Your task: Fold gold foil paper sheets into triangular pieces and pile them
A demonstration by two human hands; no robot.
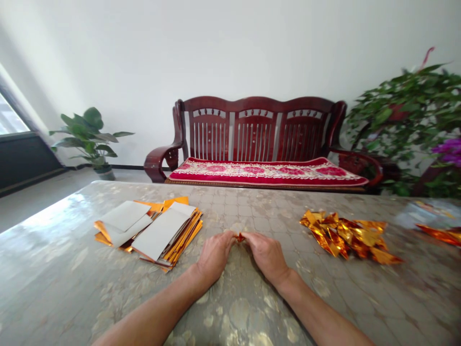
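My left hand and my right hand meet over the middle of the table, fingers closed. Between their fingertips shows a small bit of gold foil paper; most of it is hidden by the hands. To the left lies a stack of foil paper sheets, several with the pale backing upward and gold edges showing. Off to the right sits a loose heap of folded gold foil pieces, shiny and pointed.
A patterned cover lies over the table. At its right edge are a clear plastic bag and an orange foil piece. Beyond stands a dark wooden bench with a red floral cushion, between potted plants.
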